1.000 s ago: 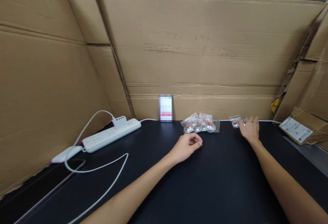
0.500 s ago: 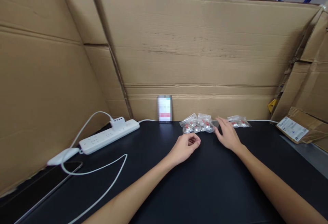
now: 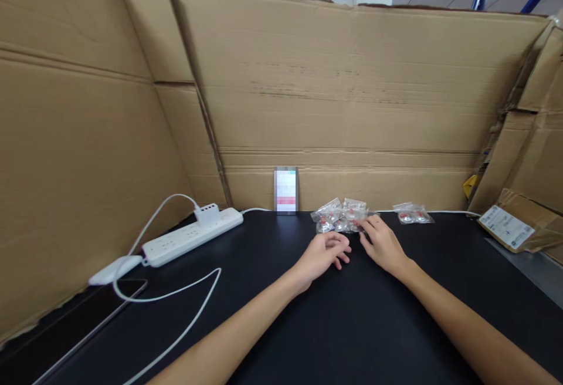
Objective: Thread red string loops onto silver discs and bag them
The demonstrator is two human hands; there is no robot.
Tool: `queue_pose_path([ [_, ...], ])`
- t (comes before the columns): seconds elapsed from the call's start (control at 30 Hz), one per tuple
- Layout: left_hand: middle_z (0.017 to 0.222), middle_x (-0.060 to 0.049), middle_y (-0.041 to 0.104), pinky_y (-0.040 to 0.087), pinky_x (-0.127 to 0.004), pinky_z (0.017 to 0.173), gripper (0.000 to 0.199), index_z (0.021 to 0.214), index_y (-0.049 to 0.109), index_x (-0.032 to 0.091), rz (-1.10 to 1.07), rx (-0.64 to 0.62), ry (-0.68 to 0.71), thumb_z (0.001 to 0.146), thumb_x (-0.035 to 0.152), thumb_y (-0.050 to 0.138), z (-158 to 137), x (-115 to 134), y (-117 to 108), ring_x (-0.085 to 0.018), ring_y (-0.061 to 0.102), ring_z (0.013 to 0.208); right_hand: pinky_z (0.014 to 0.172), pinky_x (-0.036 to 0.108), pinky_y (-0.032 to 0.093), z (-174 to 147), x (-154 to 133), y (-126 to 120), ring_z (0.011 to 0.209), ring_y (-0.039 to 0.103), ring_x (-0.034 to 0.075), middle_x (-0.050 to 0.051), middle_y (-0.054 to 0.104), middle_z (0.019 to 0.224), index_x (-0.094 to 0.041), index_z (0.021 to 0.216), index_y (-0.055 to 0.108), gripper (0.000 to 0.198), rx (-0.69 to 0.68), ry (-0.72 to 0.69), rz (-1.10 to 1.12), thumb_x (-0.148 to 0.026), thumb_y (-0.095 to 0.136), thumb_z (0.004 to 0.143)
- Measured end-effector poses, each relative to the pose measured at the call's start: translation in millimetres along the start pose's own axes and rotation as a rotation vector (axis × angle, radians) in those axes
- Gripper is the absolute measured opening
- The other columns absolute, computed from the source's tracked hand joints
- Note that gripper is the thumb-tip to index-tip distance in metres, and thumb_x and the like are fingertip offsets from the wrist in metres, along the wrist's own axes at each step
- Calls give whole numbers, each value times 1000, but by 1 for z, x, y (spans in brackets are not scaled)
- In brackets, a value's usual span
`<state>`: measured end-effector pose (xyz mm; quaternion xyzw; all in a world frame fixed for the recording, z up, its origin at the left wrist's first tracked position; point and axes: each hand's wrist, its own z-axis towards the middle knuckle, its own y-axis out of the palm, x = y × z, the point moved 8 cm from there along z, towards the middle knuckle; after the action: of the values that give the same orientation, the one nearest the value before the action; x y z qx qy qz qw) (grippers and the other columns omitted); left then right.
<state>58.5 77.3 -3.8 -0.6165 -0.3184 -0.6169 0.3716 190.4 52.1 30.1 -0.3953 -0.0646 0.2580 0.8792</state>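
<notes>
A small pile of clear plastic bags (image 3: 331, 216) lies near the back of the black table; each bag holds shiny rounded items with red marks, too small to name. Just in front of the pile is my left hand (image 3: 323, 256), fingers loosely curled and apart, with nothing visible in them. My right hand (image 3: 383, 245) reaches to the pile's right end, fingertips at or on a bag there, thumb apart from the fingers. Whether the fingertips press on the plastic cannot be made out. Farther right, similar clear bags (image 3: 412, 215) lie by themselves.
A phone (image 3: 286, 192) with a blurred screen leans on the cardboard wall (image 3: 352, 109). At left are a white power strip (image 3: 189, 238), a charger (image 3: 207, 213), a looping white cable (image 3: 193, 318) and a dark flat device (image 3: 79, 332). A labelled cardboard piece (image 3: 506, 228) stands right.
My right hand has moved left and slightly down, from between the two groups of bags to the pile's right end. The left hand's fingers have spread a little.
</notes>
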Motion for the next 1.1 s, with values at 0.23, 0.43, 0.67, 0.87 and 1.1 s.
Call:
queue_pose_path([
  [0.23, 90, -11, 71, 54, -36, 88, 24, 91, 65, 12, -504, -43, -70, 83, 35, 71, -4, 2, 4, -19, 69, 86, 83, 42, 54, 2, -55, -20, 96, 59, 26, 11, 62, 102, -20, 114, 60, 27, 87, -108, 160, -13, 48, 90],
  [0.43, 93, -8, 72, 55, -34, 85, 21, 96, 65, 14, -599, 70, -46, 78, 19, 75, -1, -1, -10, -17, 69, 81, 89, 45, 51, 5, -60, -31, 101, 58, 27, 11, 62, 107, -21, 118, 59, 29, 97, -121, 202, -18, 52, 89],
  [0.67, 91, -7, 70, 53, -26, 64, 39, 105, 61, 15, -378, 143, -14, 73, 28, 79, -2, 2, -19, -16, 67, 76, 80, 39, 53, 5, -9, -33, 89, 63, 23, 12, 65, 106, -18, 114, 61, 27, 244, 293, 424, -25, 49, 92],
  [0.87, 85, -6, 67, 50, -25, 61, 42, 102, 61, 14, -299, 192, 10, 70, 32, 80, -1, 3, -24, -16, 63, 75, 42, 22, 39, 6, 14, -12, 41, 47, 8, 2, 65, 71, -15, 92, 65, 23, 77, 510, 954, -35, 53, 87],
  [1.1, 91, -7, 66, 49, -26, 62, 34, 95, 66, 14, -262, 221, 43, 71, 36, 77, -1, 3, -26, -16, 61, 77, 30, 18, 26, -4, 8, 10, 30, 48, 8, 4, 67, 64, -13, 89, 64, 34, -34, 666, 1101, -45, 68, 76],
])
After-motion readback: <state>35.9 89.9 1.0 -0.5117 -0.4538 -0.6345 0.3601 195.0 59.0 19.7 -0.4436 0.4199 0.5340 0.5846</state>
